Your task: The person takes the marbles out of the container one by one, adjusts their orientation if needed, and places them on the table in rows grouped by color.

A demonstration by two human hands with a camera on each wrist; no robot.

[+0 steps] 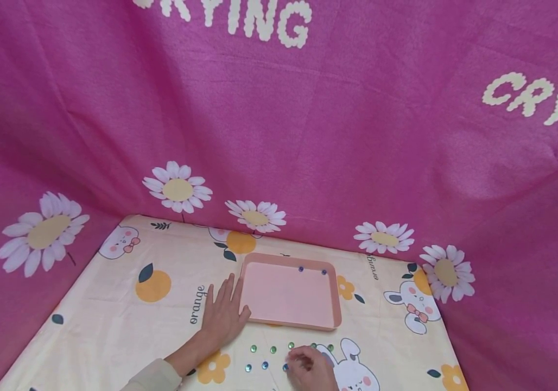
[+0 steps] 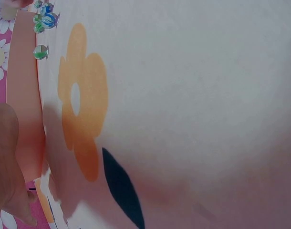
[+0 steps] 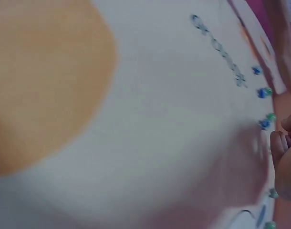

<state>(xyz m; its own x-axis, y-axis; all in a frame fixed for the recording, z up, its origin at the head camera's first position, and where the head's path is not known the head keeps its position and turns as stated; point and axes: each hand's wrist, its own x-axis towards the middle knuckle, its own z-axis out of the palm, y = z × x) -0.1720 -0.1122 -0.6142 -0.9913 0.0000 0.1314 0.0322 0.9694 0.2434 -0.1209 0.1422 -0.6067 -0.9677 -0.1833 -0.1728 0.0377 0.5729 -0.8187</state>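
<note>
Marbles (image 1: 272, 349) just beside right fingers (image 1: 298, 355)

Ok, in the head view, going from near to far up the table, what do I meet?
Right hand among the marbles → left hand flat on the cloth → pink tray → two marbles at the tray's far edge → pink curtain.

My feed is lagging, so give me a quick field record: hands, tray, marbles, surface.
left hand: flat on the cloth, fingers straight, against the tray's left edge
right hand: fingers curled over marbles near the front edge; grip not visible
pink tray: two marbles at its far rim
loose marbles: scattered on the cloth in front of the tray
surface: printed cloth
</note>
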